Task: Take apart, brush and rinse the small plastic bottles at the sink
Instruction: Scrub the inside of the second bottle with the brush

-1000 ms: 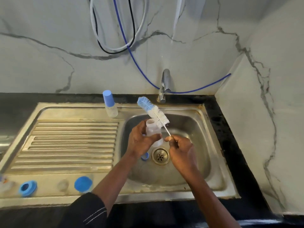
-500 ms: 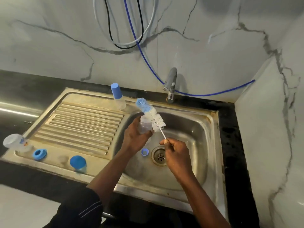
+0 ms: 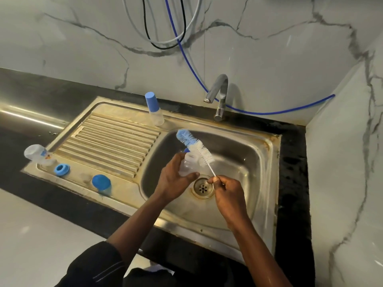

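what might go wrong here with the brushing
The right hand pinches only the thin wire end of the brush, so it may twist and miss the clear bottle in the left hand. The uncapped bottle lying at the left corner of the drainboard might roll off.

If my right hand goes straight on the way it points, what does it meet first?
The right hand would probably meet the small clear plastic bottle in the left hand; depth unclear.

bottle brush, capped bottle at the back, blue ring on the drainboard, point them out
bottle brush (image 3: pixel 202 151): head view, on the white bristles
capped bottle (image 3: pixel 150 101): head view, on its blue cap
blue ring (image 3: pixel 66 171): head view, on its blue rim
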